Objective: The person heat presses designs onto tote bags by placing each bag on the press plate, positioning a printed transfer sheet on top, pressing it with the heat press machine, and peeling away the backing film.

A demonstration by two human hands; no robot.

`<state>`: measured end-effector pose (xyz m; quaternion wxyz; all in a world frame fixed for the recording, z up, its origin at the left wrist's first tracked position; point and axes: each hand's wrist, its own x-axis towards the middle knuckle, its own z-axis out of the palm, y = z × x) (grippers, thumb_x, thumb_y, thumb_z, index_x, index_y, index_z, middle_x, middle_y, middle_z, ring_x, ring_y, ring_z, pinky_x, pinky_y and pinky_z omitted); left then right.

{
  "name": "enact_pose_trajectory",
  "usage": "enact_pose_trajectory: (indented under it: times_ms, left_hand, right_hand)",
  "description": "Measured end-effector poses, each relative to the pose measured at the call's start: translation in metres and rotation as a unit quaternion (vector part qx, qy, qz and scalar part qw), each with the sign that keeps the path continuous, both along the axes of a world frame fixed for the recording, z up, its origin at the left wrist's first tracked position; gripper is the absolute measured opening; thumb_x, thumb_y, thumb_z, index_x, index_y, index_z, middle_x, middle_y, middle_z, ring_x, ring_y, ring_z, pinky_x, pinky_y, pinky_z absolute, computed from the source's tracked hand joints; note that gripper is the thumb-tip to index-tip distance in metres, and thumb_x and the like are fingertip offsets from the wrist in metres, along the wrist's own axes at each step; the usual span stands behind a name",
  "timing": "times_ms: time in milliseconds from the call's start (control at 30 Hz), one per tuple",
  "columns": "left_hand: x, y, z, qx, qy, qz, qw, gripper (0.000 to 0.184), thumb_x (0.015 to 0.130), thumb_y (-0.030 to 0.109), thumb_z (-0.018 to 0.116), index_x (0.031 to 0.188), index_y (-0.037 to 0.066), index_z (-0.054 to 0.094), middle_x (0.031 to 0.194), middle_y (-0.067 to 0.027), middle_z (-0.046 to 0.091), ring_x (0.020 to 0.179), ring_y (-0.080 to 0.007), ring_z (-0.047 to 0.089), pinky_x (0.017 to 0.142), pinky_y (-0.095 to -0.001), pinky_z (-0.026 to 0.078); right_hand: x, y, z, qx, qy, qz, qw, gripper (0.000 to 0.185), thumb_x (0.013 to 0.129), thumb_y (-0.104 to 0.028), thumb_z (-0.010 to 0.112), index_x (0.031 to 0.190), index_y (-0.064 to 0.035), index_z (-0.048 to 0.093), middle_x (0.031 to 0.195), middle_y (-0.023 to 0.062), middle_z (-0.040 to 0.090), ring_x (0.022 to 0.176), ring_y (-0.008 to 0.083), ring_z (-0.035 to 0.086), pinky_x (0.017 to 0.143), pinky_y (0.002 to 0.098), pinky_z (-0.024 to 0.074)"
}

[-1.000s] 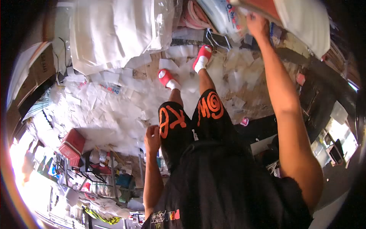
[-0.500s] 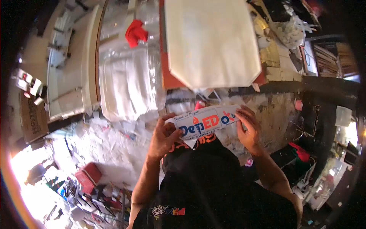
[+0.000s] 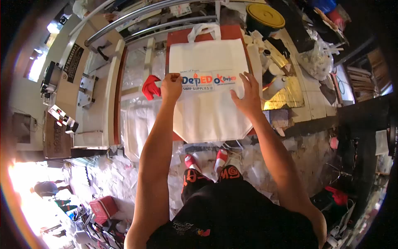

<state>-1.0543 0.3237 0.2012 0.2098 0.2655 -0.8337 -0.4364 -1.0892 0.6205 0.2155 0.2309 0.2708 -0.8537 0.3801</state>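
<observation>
A white tote bag (image 3: 211, 118) lies flat on a red board (image 3: 234, 32), its handle at the far end. Across the bag's middle lies a printed strip (image 3: 198, 83) with "DepED" lettering in blue and red. My left hand (image 3: 171, 87) is closed at the strip's left end, fingers pinched on it. At the right end, my right hand (image 3: 248, 95) has its fingers spread over the bag, beside the strip.
To the left, a red cloth (image 3: 151, 87) lies on clear plastic. Metal rails (image 3: 153, 16) cross the far side. A yellow-lidded bucket (image 3: 265, 15) and bottles stand at the right. Paper scraps cover the floor around my feet. A person's hand (image 3: 110, 16) shows at the far left.
The strip has gone from in front of my body, held in both hands, onto the bag. Both hands have moved forward, and the right one has opened. The view has tilted toward the work surface.
</observation>
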Motion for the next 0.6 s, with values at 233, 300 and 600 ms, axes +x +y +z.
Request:
enact_pose_trajectory:
  times_ms: [233, 300, 600]
  left_hand:
    - [-0.016, -0.005, -0.018, -0.062, -0.017, 0.016, 0.998, 0.027, 0.084, 0.021, 0.068, 0.103, 0.002, 0.068, 0.095, -0.0154, 0.071, 0.091, -0.0311, 0.068, 0.083, -0.0399, 0.052]
    - [0.004, -0.002, -0.016, -0.151, -0.028, -0.024, 0.988, 0.035, 0.085, 0.025, 0.066, 0.113, 0.005, 0.065, 0.113, -0.0167, 0.066, 0.105, -0.0355, 0.060, 0.092, -0.0430, 0.047]
    - [0.062, 0.024, -0.012, -0.349, -0.043, -0.086, 0.932, 0.042, 0.086, 0.026, 0.061, 0.127, 0.016, 0.062, 0.135, -0.0099, 0.054, 0.118, -0.0329, 0.051, 0.098, -0.0515, 0.041]
  right_hand:
    - [-0.026, 0.010, -0.036, 0.123, -0.018, -0.008, 0.992, 0.050, 0.082, -0.023, 0.069, 0.127, -0.0069, 0.056, 0.133, 0.0183, 0.052, 0.128, 0.0413, 0.042, 0.108, 0.0524, 0.0336]
    - [-0.025, 0.008, -0.037, 0.156, 0.002, -0.019, 0.988, 0.047, 0.083, -0.024, 0.068, 0.126, -0.0066, 0.058, 0.133, 0.0178, 0.052, 0.129, 0.0410, 0.041, 0.109, 0.0524, 0.0320]
    - [-0.023, -0.003, -0.034, 0.146, -0.027, -0.063, 0.987, 0.047, 0.084, -0.024, 0.065, 0.127, -0.0065, 0.058, 0.138, 0.0163, 0.049, 0.129, 0.0400, 0.041, 0.108, 0.0537, 0.0320]
